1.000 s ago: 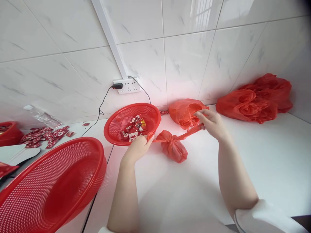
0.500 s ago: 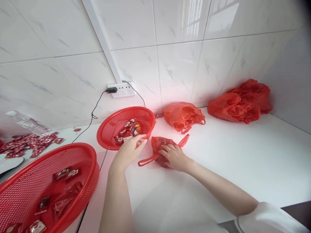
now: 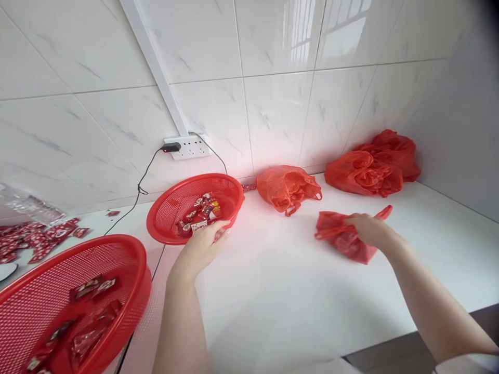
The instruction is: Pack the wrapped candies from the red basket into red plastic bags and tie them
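Observation:
Over the front rim of the smaller red basket point(image 3: 166, 236) rests my left hand point(image 3: 202, 244), its thumb and fingers curled at the edge as if gripping it. Small wrapped packets point(image 3: 202, 210) lie inside that basket. Farther right, my right hand point(image 3: 364, 227) is closed on the top of a small red plastic bag point(image 3: 346, 244), which has dark shapes showing through and its handles sticking out to both sides. Behind it, an open red bag point(image 3: 286, 187) sits against the wall.
A larger red basket point(image 3: 138, 265) with a few packets stands at the lower left. Scattered red packets point(image 3: 50, 236) and a clear plastic bottle point(image 3: 37, 208) lie beyond it. A black cable point(image 3: 142, 182) hangs from the wall socket point(image 3: 191, 147). Bulky red bags point(image 3: 366, 171) fill the back right.
The small red bag has moved right across the white table, with my right hand now closed on it. My left hand stays at the basket rim. The view has shifted slightly.

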`<state>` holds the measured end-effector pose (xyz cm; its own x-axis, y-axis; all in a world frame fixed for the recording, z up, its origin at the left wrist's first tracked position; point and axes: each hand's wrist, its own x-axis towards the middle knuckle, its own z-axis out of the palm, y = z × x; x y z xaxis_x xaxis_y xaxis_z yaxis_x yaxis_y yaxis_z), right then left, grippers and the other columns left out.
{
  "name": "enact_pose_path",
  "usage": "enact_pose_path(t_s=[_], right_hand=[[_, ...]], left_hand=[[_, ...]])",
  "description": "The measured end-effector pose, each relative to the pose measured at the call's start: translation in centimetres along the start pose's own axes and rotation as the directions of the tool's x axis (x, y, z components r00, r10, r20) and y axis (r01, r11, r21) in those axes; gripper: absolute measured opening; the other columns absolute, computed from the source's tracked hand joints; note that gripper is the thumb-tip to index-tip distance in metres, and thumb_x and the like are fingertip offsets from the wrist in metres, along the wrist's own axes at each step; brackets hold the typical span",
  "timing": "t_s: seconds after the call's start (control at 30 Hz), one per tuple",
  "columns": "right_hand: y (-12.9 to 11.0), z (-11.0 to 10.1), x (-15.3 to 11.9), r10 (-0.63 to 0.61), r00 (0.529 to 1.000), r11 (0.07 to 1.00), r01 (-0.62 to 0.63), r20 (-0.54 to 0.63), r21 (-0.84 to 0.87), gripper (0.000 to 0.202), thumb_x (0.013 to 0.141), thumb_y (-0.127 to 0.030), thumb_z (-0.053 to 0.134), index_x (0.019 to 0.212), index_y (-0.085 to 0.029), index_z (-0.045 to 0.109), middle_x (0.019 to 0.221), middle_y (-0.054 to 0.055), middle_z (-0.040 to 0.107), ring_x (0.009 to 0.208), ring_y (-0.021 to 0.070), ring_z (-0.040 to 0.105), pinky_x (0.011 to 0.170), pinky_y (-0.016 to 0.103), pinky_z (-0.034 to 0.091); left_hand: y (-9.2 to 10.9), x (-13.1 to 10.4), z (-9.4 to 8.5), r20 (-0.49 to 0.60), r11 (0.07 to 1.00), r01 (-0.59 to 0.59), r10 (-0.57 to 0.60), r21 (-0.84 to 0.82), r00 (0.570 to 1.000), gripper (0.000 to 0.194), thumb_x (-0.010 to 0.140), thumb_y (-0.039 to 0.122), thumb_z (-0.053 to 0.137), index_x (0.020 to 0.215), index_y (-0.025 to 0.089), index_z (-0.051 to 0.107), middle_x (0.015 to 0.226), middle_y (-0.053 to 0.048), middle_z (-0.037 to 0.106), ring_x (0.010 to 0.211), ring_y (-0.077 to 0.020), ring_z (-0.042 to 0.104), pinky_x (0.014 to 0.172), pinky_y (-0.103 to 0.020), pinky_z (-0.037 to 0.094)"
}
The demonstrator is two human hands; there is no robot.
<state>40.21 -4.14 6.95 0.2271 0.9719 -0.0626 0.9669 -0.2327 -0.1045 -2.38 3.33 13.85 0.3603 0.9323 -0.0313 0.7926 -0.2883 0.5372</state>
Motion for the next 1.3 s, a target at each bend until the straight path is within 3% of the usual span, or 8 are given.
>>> enact_pose_path(t_s=[0.1,0.23,0.53,0.77,0.9,1.1,1.23,1.3], right_hand=[[1.6,-1.4,0.9,0.174,0.979,0.98,-0.183,-0.104,-0.08,0.036,0.075,0.004,0.043,0.098,-0.005,0.069,0.107,0.029,0.061,0.109,0.0456,0.053,0.085,0.062,0.038],[-1.5,-1.7,3.3,0.05,0.991,0.999,-0.047,-0.128,0.027,0.04,0.085,-0.004,0.039,0.115,-0.017,0.064,0.128,0.014,0.059,0.118,0.0304,0.053,0.093,0.043,0.042],[-10.8,5.4,12.3,0.04,0.987,0.954,0.009,-0.158,0.299,0.035,0.082,-0.035,0.06,0.111,-0.016,0.063,0.126,0.017,0.057,0.114,0.0299,0.053,0.086,0.036,0.044],[-11.2,4.6,13.2,0.142,0.962,0.879,-0.014,-0.235,0.476,0.008,0.072,-0.02,0.056,0.065,-0.018,0.056,0.061,0.0,0.054,0.059,0.0149,0.051,0.053,0.024,0.037],[-11.0,0.7,11.2,0.282,0.856,0.847,-0.01,-0.434,0.532,0.017,0.083,-0.026,0.038,0.074,-0.019,0.051,0.066,0.001,0.051,0.065,0.0157,0.048,0.058,0.025,0.038],[-11.3,-2.4,7.9,0.431,0.527,0.783,0.185,-0.732,0.594,0.019,0.084,-0.02,0.032,0.09,-0.019,0.05,0.1,0.012,0.062,0.088,0.0208,0.058,0.075,0.03,0.043],[-11.1,-2.3,7.3,0.048,0.923,0.872,0.147,-0.381,0.466,0.019,0.082,-0.027,0.048,0.097,-0.019,0.054,0.096,0.01,0.065,0.085,0.0231,0.061,0.071,0.031,0.044],[-11.0,-2.2,7.0,-0.105,0.99,0.893,0.136,-0.095,0.428,0.024,0.074,-0.03,0.06,0.096,-0.021,0.057,0.087,0.007,0.066,0.074,0.0219,0.06,0.062,0.029,0.043]], left_hand=[[0.3,-0.1,0.1,0.019,1.0,0.019,-0.019,0.009,1.0,0.042,0.09,0.044,0.043,0.124,0.025,0.059,0.106,-0.005,0.069,0.099,-0.0238,0.063,0.087,-0.035,0.045],[0.9,-0.2,0.2,0.05,1.0,0.025,-0.026,0.011,0.998,0.043,0.09,0.045,0.042,0.123,0.025,0.06,0.106,-0.006,0.069,0.096,-0.0243,0.063,0.083,-0.035,0.046],[1.5,-0.2,0.5,0.075,1.0,0.022,-0.023,0.013,0.997,0.044,0.089,0.042,0.042,0.124,0.023,0.061,0.106,-0.006,0.07,0.097,-0.0235,0.064,0.085,-0.033,0.046],[0.8,0.0,0.9,0.082,1.0,-0.007,0.008,-0.018,0.997,0.045,0.09,0.042,0.042,0.128,0.024,0.059,0.11,-0.006,0.069,0.1,-0.023,0.063,0.085,-0.033,0.046],[0.8,0.2,1.3,0.075,0.998,-0.022,0.026,-0.054,0.997,0.044,0.091,0.044,0.042,0.126,0.024,0.059,0.111,-0.006,0.069,0.103,-0.024,0.063,0.085,-0.034,0.047],[1.9,-0.1,1.8,0.055,0.992,-0.08,0.086,-0.095,0.995,0.04,0.091,0.045,0.042,0.119,0.026,0.063,0.111,-0.006,0.069,0.103,-0.0242,0.064,0.086,-0.035,0.049],[2.4,-0.3,2.0,0.08,0.99,-0.08,0.089,-0.113,0.993,0.038,0.092,0.045,0.042,0.12,0.028,0.062,0.115,-0.004,0.068,0.105,-0.0234,0.064,0.084,-0.033,0.05],[2.5,-0.3,2.1,0.102,0.991,-0.07,0.081,-0.114,0.991,0.039,0.092,0.045,0.042,0.122,0.029,0.062,0.116,-0.003,0.068,0.106,-0.0238,0.064,0.084,-0.034,0.051]])
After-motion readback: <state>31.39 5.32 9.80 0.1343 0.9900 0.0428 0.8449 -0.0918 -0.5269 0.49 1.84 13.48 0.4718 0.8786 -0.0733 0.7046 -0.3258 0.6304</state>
